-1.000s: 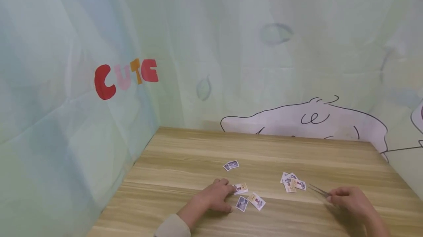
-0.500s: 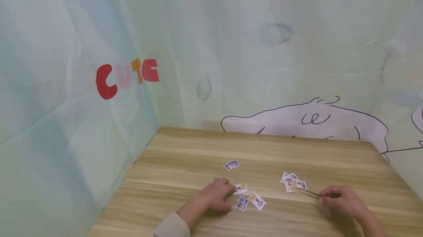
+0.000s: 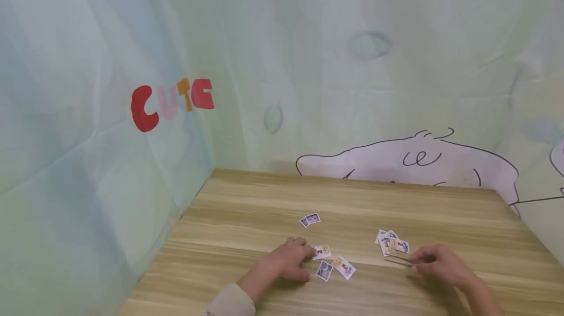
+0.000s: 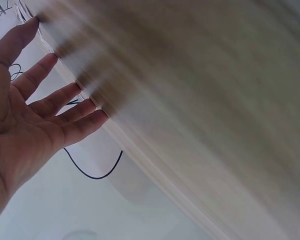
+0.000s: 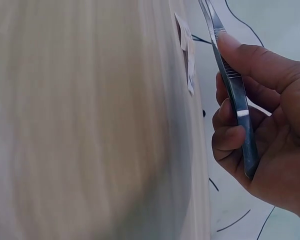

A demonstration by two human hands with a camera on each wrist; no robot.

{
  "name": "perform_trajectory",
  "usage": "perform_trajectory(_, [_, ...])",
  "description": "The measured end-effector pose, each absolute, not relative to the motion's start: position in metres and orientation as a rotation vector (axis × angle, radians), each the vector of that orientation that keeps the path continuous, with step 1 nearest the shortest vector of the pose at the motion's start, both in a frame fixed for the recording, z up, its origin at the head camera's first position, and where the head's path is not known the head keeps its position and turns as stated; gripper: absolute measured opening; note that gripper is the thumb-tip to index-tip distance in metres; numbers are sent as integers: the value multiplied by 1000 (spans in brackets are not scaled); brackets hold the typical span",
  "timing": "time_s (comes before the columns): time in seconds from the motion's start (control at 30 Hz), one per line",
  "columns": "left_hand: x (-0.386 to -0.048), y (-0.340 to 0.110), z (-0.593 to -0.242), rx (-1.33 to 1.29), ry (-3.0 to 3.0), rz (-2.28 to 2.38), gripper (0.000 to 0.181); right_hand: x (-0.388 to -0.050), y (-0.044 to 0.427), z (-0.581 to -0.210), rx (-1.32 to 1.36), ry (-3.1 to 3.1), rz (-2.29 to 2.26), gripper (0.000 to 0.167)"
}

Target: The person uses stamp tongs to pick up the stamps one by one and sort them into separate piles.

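My bench [image 3: 251,201] is streaky wood grain, with pale green sheeting [image 3: 308,61] behind and on the left, complete with CUTE lettering [image 3: 168,112]. My right hand [image 3: 442,264] grips tweezers [image 5: 237,95], tips right by the card pile [image 3: 385,244]; my left hand [image 3: 288,259]'s fingers are stretched out at a loose card [image 3: 322,252].

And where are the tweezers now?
In the right wrist view, the tweezers are held in the right hand; in the head view, they're at lower right, by the near edge of the rightmost card pile.
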State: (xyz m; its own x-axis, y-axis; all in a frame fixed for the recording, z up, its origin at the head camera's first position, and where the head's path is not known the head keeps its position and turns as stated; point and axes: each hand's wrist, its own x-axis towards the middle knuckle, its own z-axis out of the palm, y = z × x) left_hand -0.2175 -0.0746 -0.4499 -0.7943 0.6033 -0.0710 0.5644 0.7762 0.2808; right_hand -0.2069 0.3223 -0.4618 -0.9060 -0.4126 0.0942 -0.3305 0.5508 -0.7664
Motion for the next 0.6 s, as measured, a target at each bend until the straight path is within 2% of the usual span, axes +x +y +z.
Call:
perform_trajectory(0.27, [-218, -73, -451, 947, 2820, 355, 53, -214, 309, -461, -589, 2640, -1279, 23])
perform_trajectory(0.6, [-217, -74, -451, 935, 2821, 371, 54, -220, 293, -463, -687, 2627, -1299, 19])
